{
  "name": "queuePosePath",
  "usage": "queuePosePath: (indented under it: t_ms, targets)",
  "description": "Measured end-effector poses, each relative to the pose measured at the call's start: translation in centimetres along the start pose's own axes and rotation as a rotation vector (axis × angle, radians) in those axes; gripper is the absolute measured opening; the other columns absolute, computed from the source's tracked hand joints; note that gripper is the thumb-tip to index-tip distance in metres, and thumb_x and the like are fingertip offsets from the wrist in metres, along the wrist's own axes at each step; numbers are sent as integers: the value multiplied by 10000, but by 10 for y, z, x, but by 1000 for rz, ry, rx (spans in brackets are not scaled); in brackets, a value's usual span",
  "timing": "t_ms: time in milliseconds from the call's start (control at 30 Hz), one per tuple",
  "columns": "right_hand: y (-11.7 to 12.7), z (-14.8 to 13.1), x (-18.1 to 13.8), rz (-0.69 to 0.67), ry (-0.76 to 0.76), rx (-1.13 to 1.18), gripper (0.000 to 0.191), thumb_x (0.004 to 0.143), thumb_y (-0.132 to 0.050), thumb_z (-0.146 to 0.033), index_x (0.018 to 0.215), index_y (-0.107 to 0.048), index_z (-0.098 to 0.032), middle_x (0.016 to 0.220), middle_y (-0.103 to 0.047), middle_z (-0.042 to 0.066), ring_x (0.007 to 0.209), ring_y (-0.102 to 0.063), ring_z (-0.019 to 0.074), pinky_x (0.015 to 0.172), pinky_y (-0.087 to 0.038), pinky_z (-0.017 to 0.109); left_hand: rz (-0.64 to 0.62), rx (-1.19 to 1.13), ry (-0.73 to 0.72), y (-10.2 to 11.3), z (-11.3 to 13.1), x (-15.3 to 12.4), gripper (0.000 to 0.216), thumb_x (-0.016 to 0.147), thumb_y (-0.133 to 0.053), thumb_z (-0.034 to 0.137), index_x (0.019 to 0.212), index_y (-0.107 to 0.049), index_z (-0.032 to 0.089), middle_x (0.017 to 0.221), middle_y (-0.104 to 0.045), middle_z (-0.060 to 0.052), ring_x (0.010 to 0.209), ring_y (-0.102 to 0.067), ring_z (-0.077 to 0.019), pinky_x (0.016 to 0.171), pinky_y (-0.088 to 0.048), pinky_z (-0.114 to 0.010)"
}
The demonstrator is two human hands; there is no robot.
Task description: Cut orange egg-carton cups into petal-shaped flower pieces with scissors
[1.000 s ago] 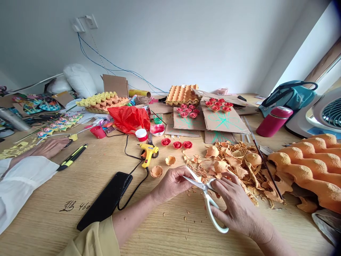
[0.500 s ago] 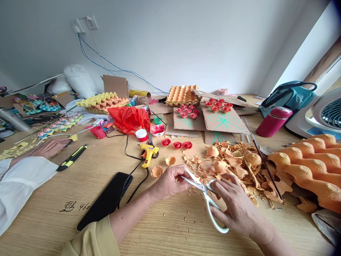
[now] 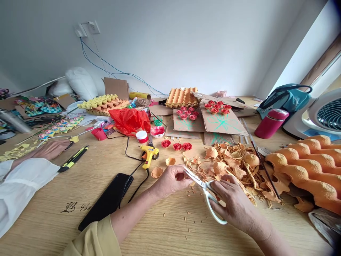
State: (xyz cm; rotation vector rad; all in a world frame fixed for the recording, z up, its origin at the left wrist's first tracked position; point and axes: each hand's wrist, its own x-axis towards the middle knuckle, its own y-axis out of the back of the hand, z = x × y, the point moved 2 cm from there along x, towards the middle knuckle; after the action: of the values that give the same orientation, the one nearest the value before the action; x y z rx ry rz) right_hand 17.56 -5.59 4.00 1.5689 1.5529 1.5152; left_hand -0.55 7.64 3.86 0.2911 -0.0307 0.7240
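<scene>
White-handled scissors (image 3: 203, 185) are in my right hand (image 3: 230, 201), its fingers through and around the handles. Their blades are nearly together and point up-left to my left hand (image 3: 172, 182). My left hand is closed in a pinch right at the blade tips; whatever it holds is hidden behind the fingers. Just left of it, two orange cup-shaped flower pieces (image 3: 157, 172) rest on the table. Beyond them stand three red paper-pulp roses (image 3: 177, 146). A heap of orange egg-carton scraps (image 3: 234, 161) lies behind my right hand.
A yellow glue gun (image 3: 149, 155), a black phone (image 3: 105, 201) and a cutter knife (image 3: 73, 158) lie left. At right are an orange egg tray (image 3: 310, 165) and a pink bottle (image 3: 271, 123). Another person's hand (image 3: 52, 149) works at far left. Cardboard with red roses (image 3: 223, 122) stands behind.
The scissor blades have come together from an open spread at my left fingertips. My left hand has turned slightly. The whole view has shifted a little.
</scene>
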Motion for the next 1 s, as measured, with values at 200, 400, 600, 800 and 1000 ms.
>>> queuePosePath:
  t_ms: [200,400,600,800,1000]
  targets:
    - [-6,9,0,64,-99,59,211,941,-539,-265,742,-479,-229,657,-569,-13,629,-526,166,701,-428,321,3,-183,114,-1,-3,3,220,721,-772,318,827,-699,140,798,-662,-19,728,-564,-124,694,-453,-259]
    - [0,12,0,157,-209,195,298,971,-502,-361,704,-510,-230,622,-524,-16,632,-497,169,649,-439,306,-12,-268,168,-3,3,1,265,708,-801,349,779,-644,147,733,-614,26,670,-528,-91,696,-432,-253]
    - [6,8,-1,144,-403,465,290,904,-586,-443,728,-589,-212,664,-557,-7,630,-495,162,575,-430,279,-84,-96,168,-4,-1,-2,287,738,-772,400,769,-647,144,642,-534,50,588,-435,-83,585,-342,-230]
    - [3,-3,-3,129,-409,739,201,896,-606,-402,981,-619,-221,898,-648,32,841,-615,209,738,-522,310,-194,204,-64,-13,17,-13,191,750,-788,312,738,-675,159,796,-684,-12,814,-601,-165,795,-422,-279]
    - [-1,-20,6,130,-341,679,153,863,-662,-360,923,-620,-226,892,-680,34,825,-637,212,770,-533,341,-211,202,16,-21,24,-20,94,756,-760,233,783,-702,164,767,-698,-1,754,-624,-150,720,-447,-252]
